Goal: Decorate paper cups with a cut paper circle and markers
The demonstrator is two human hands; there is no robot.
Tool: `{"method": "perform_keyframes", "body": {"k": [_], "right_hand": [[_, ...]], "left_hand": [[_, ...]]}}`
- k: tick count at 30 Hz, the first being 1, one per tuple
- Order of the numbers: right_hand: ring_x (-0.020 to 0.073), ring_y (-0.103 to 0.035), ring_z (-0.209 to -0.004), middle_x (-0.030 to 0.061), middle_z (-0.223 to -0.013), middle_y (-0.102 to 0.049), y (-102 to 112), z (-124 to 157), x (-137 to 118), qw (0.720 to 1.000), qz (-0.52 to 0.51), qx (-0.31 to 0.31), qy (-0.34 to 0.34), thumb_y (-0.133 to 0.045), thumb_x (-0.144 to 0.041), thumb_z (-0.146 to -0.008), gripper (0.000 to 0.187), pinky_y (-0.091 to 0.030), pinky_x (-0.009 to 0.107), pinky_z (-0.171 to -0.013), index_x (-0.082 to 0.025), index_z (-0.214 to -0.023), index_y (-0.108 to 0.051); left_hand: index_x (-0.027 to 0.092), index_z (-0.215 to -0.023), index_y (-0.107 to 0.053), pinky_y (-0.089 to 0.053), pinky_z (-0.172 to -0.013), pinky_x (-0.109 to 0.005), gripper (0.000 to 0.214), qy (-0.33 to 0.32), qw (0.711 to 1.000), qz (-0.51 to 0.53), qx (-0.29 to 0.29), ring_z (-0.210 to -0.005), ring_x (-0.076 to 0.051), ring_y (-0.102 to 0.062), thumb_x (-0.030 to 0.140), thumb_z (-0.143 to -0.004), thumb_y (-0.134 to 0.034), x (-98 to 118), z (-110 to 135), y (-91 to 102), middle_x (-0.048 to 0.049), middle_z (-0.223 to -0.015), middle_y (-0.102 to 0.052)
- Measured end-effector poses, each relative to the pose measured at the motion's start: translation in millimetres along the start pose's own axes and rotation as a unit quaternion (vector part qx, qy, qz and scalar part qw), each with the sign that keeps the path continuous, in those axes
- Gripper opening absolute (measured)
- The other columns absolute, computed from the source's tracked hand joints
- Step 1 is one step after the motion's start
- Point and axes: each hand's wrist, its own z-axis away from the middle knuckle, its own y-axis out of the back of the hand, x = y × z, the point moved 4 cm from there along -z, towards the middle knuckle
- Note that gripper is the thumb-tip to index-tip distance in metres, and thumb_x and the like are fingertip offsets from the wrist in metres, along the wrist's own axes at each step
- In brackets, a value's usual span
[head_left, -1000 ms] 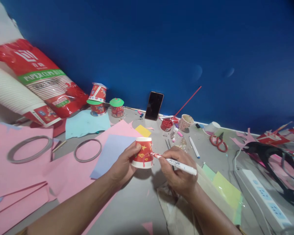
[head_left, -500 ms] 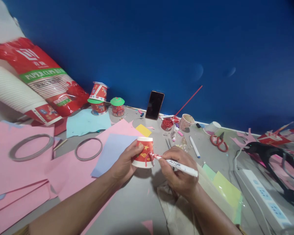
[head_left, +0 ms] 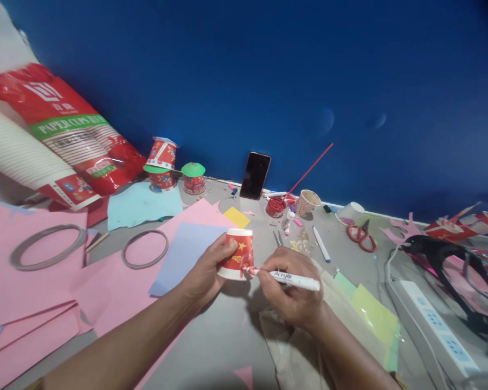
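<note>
Upside down, a red paper cup with gold patterns and white bands is gripped from its left side by my left hand, thumb on the near face. My right hand is closed around a white acrylic marker. The marker's red-smeared tip touches the cup low on its right side, where red paint streaks run toward the rim. Beyond the hands stand a red paint pot with a thin red stick in it and a patterned paper cup.
Pink paper and tape rings cover the left. Behind lie a bag of paper cups, decorated cups and a propped phone. Scissors, a power strip and a black glue gun-like object are at right.
My right hand has moved the marker tip slightly left and down across the cup's face. My left hand keeps its hold, and the whole view has shifted slightly.
</note>
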Motion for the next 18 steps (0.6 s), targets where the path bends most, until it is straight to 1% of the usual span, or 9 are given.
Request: {"method": "perform_keyframes", "body": {"k": [5,8,10,15,18], "right_hand": [[0.0145,-0.062,-0.053,-0.0012,-0.064,-0.068,2.2,-1.0,-1.5,1.000,0.005,0.019,0.007,-0.064,-0.009,-0.090,0.016,-0.048,0.027,-0.053,-0.023,-0.083,-0.063],[0.0136,-0.059,-0.050,-0.0022,-0.061,-0.065,0.3,-0.1,-0.4,1.000,-0.007,-0.010,-0.011,-0.062,-0.011,-0.090,0.016,-0.047,0.026,-0.051,-0.023,-0.079,-0.061],[0.0130,-0.059,-0.049,-0.0028,-0.060,-0.064,0.4,0.7,1.1,0.999,-0.020,-0.013,-0.027,-0.060,-0.012,-0.089,0.016,-0.046,0.026,-0.050,-0.023,-0.077,-0.060],[0.0141,-0.063,-0.052,-0.0021,-0.062,-0.067,6.7,1.1,6.4,0.996,0.010,0.067,-0.056,-0.063,-0.012,-0.090,0.015,-0.050,0.027,-0.052,-0.023,-0.081,-0.063],[0.0147,-0.065,-0.052,-0.0019,-0.063,-0.068,7.1,0.4,6.3,0.996,0.022,0.072,-0.044,-0.063,-0.012,-0.092,0.014,-0.051,0.027,-0.052,-0.023,-0.083,-0.064]], "left_hand": [[0.015,-0.097,-0.075,-0.060,-0.072,-0.027,0.040,0.003,1.000,0.008,0.004,-0.075,-0.017,-0.070,0.038,-0.072,-0.097,-0.3,-0.2,-0.6,-0.0036,-0.083,-0.075],[0.015,-0.097,-0.077,-0.059,-0.070,-0.026,0.038,0.001,1.000,0.020,0.006,-0.074,-0.017,-0.070,0.036,-0.072,-0.096,-0.3,0.2,0.1,-0.0038,-0.084,-0.076],[0.014,-0.097,-0.078,-0.059,-0.070,-0.025,0.036,0.001,1.000,0.030,0.005,-0.074,-0.017,-0.071,0.035,-0.074,-0.096,-0.1,0.6,0.3,-0.0043,-0.084,-0.077],[0.013,-0.099,-0.079,-0.062,-0.071,-0.031,0.028,0.014,0.999,0.046,0.000,-0.075,-0.021,-0.073,0.031,-0.080,-0.089,-0.3,-0.2,0.5,-0.0086,-0.087,-0.079],[0.011,-0.099,-0.080,-0.063,-0.074,-0.032,0.025,0.022,0.998,0.054,0.009,-0.079,-0.022,-0.075,0.029,-0.082,-0.086,-1.7,-2.0,1.9,-0.0104,-0.091,-0.080]]}}
